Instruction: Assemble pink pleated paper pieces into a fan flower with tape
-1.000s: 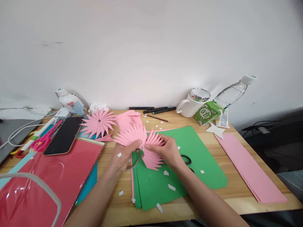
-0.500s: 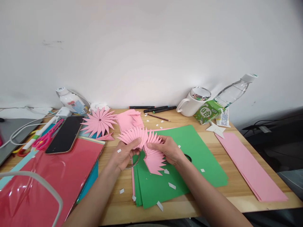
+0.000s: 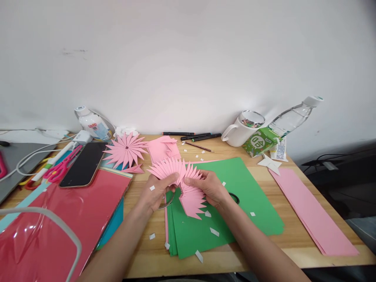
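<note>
Both my hands pinch a pleated pink paper fan (image 3: 182, 182) with pointed tips, held just above a stack of green paper (image 3: 235, 207). My left hand (image 3: 155, 192) grips the fan's left half near its centre, thumb on top. My right hand (image 3: 208, 187) holds the right half, fingers closed on the folds. A finished pink paper flower (image 3: 126, 150) lies behind on the desk. A tape roll (image 3: 167, 200) shows partly under my left hand.
Red paper (image 3: 67, 219) and a black phone (image 3: 84, 166) lie at left with pink scissors (image 3: 60, 168). Black scissors (image 3: 235, 197) sit behind my right wrist. A white mug (image 3: 242, 129), green carton (image 3: 260, 141), water bottle (image 3: 290, 117), pens (image 3: 196, 137) and pink strips (image 3: 311, 207) are around.
The fan has been curled further round, its right half bending downward over the green paper. Both hands stayed on it; the view shifted slightly.
</note>
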A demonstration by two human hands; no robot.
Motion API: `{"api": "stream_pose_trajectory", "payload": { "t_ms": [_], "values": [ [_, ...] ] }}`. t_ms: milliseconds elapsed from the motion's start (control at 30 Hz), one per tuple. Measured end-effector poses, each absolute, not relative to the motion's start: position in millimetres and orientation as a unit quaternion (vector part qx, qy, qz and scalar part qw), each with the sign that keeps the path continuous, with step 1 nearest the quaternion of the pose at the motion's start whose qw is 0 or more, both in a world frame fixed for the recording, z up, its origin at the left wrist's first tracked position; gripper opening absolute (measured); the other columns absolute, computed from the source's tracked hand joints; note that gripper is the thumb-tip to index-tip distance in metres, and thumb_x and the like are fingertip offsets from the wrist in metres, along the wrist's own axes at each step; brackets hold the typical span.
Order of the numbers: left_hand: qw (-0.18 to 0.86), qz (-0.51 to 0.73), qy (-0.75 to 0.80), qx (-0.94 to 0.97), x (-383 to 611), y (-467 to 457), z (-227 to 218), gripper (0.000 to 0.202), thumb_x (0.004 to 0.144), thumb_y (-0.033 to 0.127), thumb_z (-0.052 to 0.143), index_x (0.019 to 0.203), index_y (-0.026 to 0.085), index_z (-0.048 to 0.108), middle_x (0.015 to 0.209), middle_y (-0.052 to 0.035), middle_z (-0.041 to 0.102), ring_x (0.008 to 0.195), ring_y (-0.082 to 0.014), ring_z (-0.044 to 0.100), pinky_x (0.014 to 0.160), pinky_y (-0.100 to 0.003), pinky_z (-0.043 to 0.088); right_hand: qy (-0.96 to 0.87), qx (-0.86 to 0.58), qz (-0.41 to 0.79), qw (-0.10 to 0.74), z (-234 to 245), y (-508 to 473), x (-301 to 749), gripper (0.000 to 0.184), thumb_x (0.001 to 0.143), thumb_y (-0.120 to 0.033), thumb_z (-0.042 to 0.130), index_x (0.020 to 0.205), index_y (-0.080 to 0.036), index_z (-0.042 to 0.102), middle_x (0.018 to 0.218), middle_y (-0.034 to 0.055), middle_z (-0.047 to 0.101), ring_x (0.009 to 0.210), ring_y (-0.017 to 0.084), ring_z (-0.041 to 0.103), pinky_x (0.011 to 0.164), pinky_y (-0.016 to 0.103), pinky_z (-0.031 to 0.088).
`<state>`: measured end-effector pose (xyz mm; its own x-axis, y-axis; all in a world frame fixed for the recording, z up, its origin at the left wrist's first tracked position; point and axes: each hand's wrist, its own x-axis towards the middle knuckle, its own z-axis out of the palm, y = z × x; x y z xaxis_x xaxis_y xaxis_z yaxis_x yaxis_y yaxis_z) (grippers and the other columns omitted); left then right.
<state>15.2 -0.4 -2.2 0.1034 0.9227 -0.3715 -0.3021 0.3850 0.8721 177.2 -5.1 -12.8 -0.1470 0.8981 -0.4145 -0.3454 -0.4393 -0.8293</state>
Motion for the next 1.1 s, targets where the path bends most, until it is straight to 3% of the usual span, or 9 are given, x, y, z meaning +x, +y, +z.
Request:
{"api": "stream_pose_trajectory", "payload": {
  "t_ms": [667, 900, 1100],
  "values": [
    [0.635, 0.520, 0.501, 0.276, 30.3, -8.3, 0.2, 0.042, 0.049, 0.028, 0.088, 0.081, 0.014, 0.065, 0.075, -0.0023, 0.066, 0.063, -0.0130, 0.059, 0.055, -0.025, 0.048, -0.349, -0.521, 0.618, 0.475, -8.5, -8.1, 177.3, 0.039, 0.044, -0.032, 0.089, 0.073, -0.014, 0.070, 0.068, 0.0029, 0.073, 0.057, 0.017, 0.063, 0.058, 0.029, 0.050],
    [0.620, 0.512, 0.522, 0.285, 30.1, -8.7, -6.2, 0.035, 0.050, 0.033, 0.087, 0.062, 0.011, 0.062, 0.062, -0.0028, 0.062, 0.056, -0.0130, 0.056, 0.052, -0.028, 0.048, -0.337, -0.524, 0.615, 0.484, -9.7, -7.7, 176.0, 0.042, 0.041, -0.034, 0.089, 0.073, -0.014, 0.070, 0.070, 0.0043, 0.074, 0.061, 0.020, 0.065, 0.060, 0.031, 0.052],
    [0.631, 0.520, 0.506, 0.275, 30.6, -8.7, -7.4, 0.036, 0.049, 0.031, 0.088, 0.065, 0.012, 0.063, 0.068, -0.0027, 0.065, 0.059, -0.0131, 0.057, 0.054, -0.028, 0.048, -0.347, -0.519, 0.612, 0.485, -12.3, -7.7, 176.8, 0.044, 0.043, -0.032, 0.089, 0.078, -0.013, 0.072, 0.075, 0.0067, 0.075, 0.063, 0.021, 0.067, 0.063, 0.032, 0.053]
  ]
}}
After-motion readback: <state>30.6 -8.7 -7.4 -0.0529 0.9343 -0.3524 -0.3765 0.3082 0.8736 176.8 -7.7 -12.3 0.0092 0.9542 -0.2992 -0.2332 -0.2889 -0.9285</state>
